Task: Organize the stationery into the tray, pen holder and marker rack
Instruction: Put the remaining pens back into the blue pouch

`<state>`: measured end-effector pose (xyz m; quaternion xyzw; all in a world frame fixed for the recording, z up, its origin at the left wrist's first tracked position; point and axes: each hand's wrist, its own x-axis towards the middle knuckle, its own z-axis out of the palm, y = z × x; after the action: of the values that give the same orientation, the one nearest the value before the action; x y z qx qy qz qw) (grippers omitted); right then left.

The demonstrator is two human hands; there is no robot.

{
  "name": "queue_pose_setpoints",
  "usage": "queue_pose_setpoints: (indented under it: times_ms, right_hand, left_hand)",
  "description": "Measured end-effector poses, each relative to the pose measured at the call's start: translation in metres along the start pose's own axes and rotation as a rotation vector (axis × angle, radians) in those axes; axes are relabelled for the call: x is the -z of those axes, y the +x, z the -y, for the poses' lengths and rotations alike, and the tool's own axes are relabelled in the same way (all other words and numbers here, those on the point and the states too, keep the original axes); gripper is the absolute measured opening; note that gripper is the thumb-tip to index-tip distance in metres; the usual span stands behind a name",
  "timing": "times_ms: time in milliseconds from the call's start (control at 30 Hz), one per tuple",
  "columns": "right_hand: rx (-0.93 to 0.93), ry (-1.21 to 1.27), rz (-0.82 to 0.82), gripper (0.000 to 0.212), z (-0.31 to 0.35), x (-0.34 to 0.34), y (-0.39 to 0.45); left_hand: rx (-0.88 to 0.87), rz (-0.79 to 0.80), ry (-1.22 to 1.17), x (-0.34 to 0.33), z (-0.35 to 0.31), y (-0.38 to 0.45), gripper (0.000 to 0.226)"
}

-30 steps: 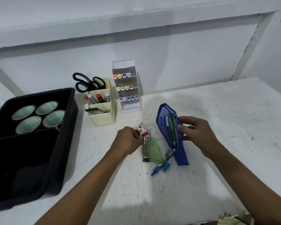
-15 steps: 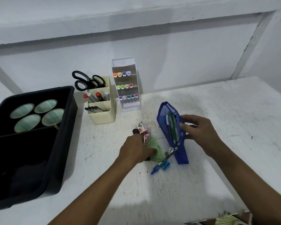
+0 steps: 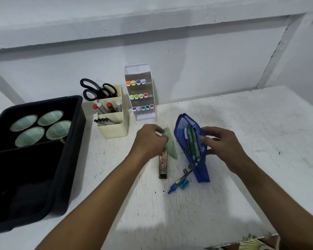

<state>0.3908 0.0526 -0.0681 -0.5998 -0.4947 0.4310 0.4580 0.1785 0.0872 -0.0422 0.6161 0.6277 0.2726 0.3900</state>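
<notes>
Here, the left hand (image 3: 150, 139) is closed around a pale green protractor (image 3: 170, 145), lifted above a dark flat box (image 3: 163, 165) on the white table (image 3: 242, 123). The right hand (image 3: 222, 143) pinches the open blue pencil pouch (image 3: 190, 141), pens inside. Black tray (image 3: 76, 141), cream pen holder (image 3: 116, 123) and clear marker rack (image 3: 141, 94) stand left and behind.

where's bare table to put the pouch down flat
Bare table lies right of the blue pouch, out to the far edge, and in front near the forearms. It is crowded between the left hand and pouch: black box, blue sharpener, compass.
</notes>
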Motion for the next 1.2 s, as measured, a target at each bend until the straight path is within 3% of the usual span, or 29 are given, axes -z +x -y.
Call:
queue_pose_setpoints:
  times_ms: [200, 333, 533, 667, 767, 933, 1200]
  right_hand:
    - [0.018, -0.018, -0.021, 0.029, 0.003, 0.004, -0.002]
    - [0.017, -0.029, -0.044, 0.031, 0.003, 0.007, -0.002]
    - [0.013, -0.017, -0.069, 0.031, 0.001, 0.011, -0.002]
    - [0.022, -0.008, -0.073, 0.028, 0.001, 0.011, -0.003]
    - [0.026, -0.005, -0.061, 0.024, 0.002, 0.011, -0.002]
    - [0.018, 0.001, -0.045, 0.023, 0.001, 0.008, -0.001]
    - [-0.024, -0.007, -0.011, 0.030, -0.006, 0.002, 0.001]
  left_hand:
    - [-0.063, 0.039, 0.006, -0.020, -0.041, 0.014, 0.024]
    - [-0.086, 0.021, 0.078, -0.039, -0.053, 0.024, 0.005]
    - [-0.071, 0.006, 0.131, -0.057, -0.056, 0.033, 0.012]
    - [-0.082, 0.033, 0.280, -0.061, -0.045, 0.030, 0.028]
    - [-0.100, 0.029, 0.300, -0.056, -0.032, 0.028, 0.019]
    - [-0.138, -0.035, 0.292, -0.040, -0.005, 0.019, 0.027]
    - [0.013, 0.003, 0.324, -0.023, 0.050, -0.009, 0.028]
